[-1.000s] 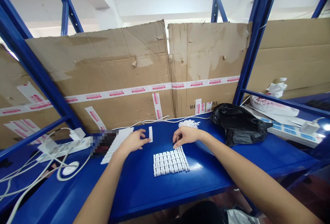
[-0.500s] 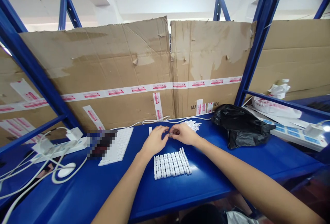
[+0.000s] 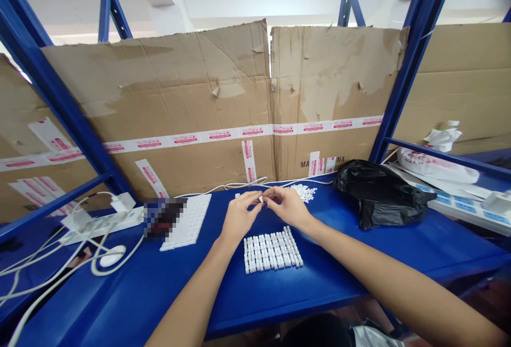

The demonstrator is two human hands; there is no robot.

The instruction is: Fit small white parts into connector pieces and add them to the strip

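My left hand (image 3: 240, 215) and my right hand (image 3: 286, 206) meet above the blue table (image 3: 223, 288), their fingertips pinching a tiny white plastic piece (image 3: 261, 198). Just behind my left hand lies a narrow white strip (image 3: 237, 195), partly hidden. Below my hands sits a block of white plastic pieces in tight rows (image 3: 272, 249), not touched. Past my right fingers is a loose heap of small white pieces (image 3: 305, 193). A flat white ribbed strip panel (image 3: 187, 220) lies to the left, beside a pixelated blurred patch (image 3: 163, 218).
A black plastic bag (image 3: 378, 194) lies at the table's right, with a power strip (image 3: 463, 207) beyond it. Another power strip (image 3: 99, 224), white cables and a white mouse (image 3: 112, 256) lie at the left. Cardboard sheets (image 3: 159, 113) and blue shelf uprights (image 3: 411, 54) stand behind.
My hands have moved from apart, over the table near the block, to together at the far side, now pinching a tiny white piece. The view has shifted slightly.
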